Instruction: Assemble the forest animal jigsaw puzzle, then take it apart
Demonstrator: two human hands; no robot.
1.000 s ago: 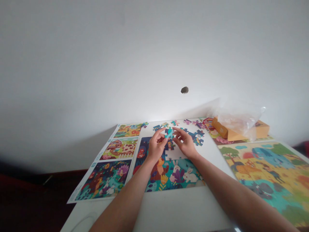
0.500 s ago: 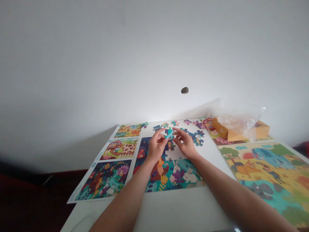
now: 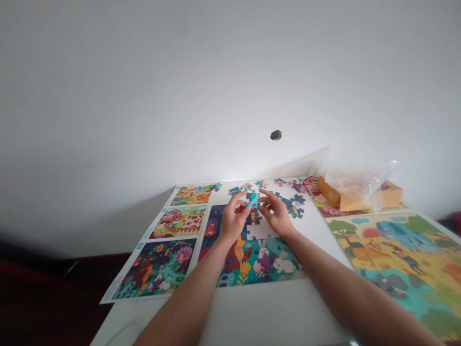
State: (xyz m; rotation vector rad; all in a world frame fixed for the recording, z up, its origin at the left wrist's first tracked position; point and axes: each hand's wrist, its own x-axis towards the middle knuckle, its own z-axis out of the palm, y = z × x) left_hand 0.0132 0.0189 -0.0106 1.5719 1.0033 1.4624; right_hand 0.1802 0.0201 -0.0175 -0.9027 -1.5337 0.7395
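Note:
A teal and dark-blue jigsaw puzzle piece (image 3: pixel 253 199) is held up between my hands, above the far part of the puzzle. My left hand (image 3: pixel 235 216) pinches its left side between thumb and fingers. On the other side, my right hand (image 3: pixel 275 214) has its thumb and fingers at the piece's right edge, the index finger stretched over the top corner. Under my forearms lies a partly joined jigsaw puzzle (image 3: pixel 264 262) with rabbits, a brown animal and plants. White table shows through a gap in its middle. My hands hide some of its upper part.
Loose puzzle pieces (image 3: pixel 297 199) are scattered behind and to the right of my hands. A picture sheet (image 3: pixel 167 228) lies at left. At right are a joined safari puzzle (image 3: pixel 399 259), an orange box (image 3: pixel 391 194) and a clear plastic bag (image 3: pixel 360 180). A wall (image 3: pixel 216 96) rises behind.
The puzzle piece has turned slightly between my fingers. My right index finger has lifted a little at its top corner. Everything else is where it was.

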